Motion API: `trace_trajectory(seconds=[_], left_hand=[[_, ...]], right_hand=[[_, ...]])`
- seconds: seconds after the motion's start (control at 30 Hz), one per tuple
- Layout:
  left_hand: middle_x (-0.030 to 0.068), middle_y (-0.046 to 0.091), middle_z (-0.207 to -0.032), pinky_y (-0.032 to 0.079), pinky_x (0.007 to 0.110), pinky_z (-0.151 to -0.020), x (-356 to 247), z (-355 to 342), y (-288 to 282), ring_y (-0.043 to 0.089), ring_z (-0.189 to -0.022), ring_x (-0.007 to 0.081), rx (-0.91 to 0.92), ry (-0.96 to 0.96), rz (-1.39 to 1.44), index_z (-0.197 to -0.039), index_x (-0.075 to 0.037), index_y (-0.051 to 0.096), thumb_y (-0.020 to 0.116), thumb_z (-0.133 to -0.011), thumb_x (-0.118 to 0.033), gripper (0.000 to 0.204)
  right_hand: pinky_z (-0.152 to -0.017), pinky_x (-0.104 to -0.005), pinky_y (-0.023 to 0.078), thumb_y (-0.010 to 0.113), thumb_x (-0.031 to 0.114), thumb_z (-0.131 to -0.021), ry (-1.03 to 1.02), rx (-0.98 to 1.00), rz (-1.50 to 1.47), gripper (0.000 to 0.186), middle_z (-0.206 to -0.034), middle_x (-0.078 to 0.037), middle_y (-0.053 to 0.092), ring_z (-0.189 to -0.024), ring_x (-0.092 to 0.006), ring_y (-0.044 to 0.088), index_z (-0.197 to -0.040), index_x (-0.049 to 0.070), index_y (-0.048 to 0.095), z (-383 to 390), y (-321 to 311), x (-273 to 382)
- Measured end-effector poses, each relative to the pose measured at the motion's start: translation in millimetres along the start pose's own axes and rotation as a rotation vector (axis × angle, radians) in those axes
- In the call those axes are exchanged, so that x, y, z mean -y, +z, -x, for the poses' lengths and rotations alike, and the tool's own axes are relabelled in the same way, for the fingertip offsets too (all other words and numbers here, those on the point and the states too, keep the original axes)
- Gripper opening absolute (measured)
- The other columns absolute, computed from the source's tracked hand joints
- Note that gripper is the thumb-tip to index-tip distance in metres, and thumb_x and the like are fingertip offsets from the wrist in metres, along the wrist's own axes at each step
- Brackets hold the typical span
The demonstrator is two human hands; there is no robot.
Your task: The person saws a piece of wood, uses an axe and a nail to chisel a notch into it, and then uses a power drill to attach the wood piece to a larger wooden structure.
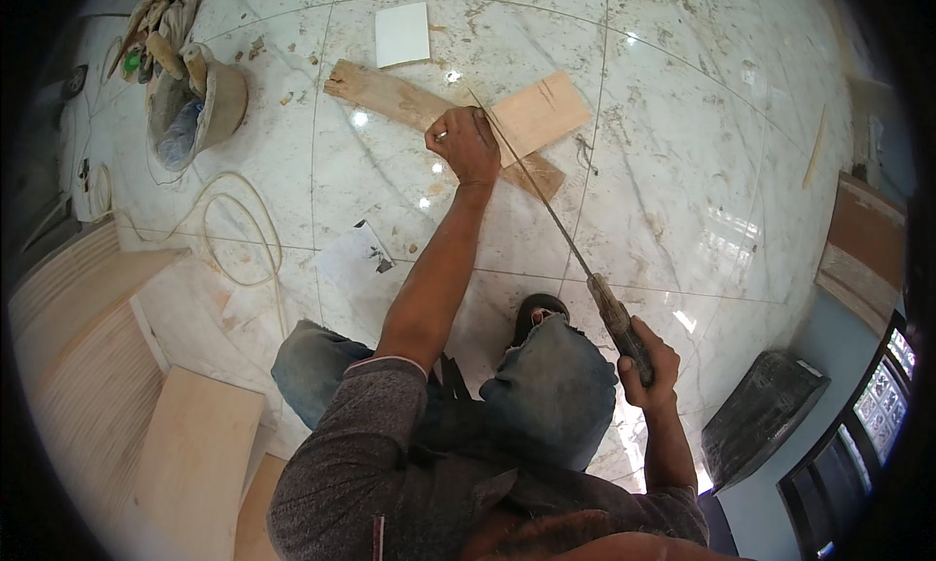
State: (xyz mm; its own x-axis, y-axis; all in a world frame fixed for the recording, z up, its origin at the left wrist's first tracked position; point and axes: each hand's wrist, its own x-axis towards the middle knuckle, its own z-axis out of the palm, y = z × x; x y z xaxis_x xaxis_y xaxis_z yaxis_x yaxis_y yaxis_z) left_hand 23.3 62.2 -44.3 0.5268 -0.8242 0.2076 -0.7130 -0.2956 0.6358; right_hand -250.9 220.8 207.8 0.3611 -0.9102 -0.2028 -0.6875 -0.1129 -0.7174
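A worn plank [385, 95] slants across the tiled floor [366, 202], and the left hand [468, 148] appears to lean there, fingers bunched, where a pale board [546, 111] lies over it. The saw [596, 285] runs past those knuckles down to the right hand [651, 364], fingers wrapped round its handle [618, 322]. I'd judge a cut is being lined up or made; the next stroke calls for a steady board. Teeth, left fingertips and any kerf I can't make out.

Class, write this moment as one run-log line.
left hand: over plank | right hand: holding saw | saw: blade at edge of pale board | pale board: across plank
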Motion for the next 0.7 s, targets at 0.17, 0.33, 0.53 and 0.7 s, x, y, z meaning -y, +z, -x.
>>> trace_trajectory(seconds=[0.17,0.33,0.53,0.7], left_hand=[[0.0081,0.053,-0.09,0.021,0.045,-0.093,3,1,1,0.042,-0.101,0.0263,-0.016,0.038,-0.039,-0.088,-0.006,0.055,0.048,-0.089,-0.018,0.013],[0.0089,0.054,-0.088,0.023,0.045,-0.091,-5,-9,5,0.046,-0.097,0.0267,-0.017,0.079,-0.068,-0.087,-0.005,0.054,0.05,-0.089,-0.016,0.011],[0.0087,0.05,-0.087,0.022,0.046,-0.092,0,-2,0,0.043,-0.094,0.0275,-0.012,0.118,0.0,-0.084,-0.006,0.05,0.05,-0.089,-0.013,0.009],[0.0097,0.049,-0.086,0.021,0.046,-0.094,4,-2,1,0.042,-0.092,0.0272,-0.019,0.112,-0.022,-0.083,-0.005,0.049,0.048,-0.09,-0.013,0.011]], right_hand=[[-0.06,-0.0308,0.05,0.064,0.019,-0.08,0.053,-0.025,-0.048,0.047,-0.076,-0.015,0.066,-0.063,-0.0238,0.066,-0.119,-0.004,0.055,-2,-13,11],[-0.062,-0.0289,0.05,0.061,0.019,-0.084,0.153,-0.023,-0.09,0.045,-0.084,-0.018,0.066,-0.065,-0.0227,0.066,-0.121,-0.005,0.053,-36,-15,27],[-0.064,-0.0296,0.05,0.063,0.018,-0.083,0.025,0.028,-0.013,0.046,-0.088,-0.018,0.067,-0.067,-0.0241,0.066,-0.122,-0.004,0.053,-19,-33,9],[-0.065,-0.0303,0.051,0.062,0.017,-0.084,0.24,0.093,-0.122,0.045,-0.091,-0.02,0.066,-0.071,-0.0241,0.067,-0.122,-0.004,0.053,-51,-22,7]])
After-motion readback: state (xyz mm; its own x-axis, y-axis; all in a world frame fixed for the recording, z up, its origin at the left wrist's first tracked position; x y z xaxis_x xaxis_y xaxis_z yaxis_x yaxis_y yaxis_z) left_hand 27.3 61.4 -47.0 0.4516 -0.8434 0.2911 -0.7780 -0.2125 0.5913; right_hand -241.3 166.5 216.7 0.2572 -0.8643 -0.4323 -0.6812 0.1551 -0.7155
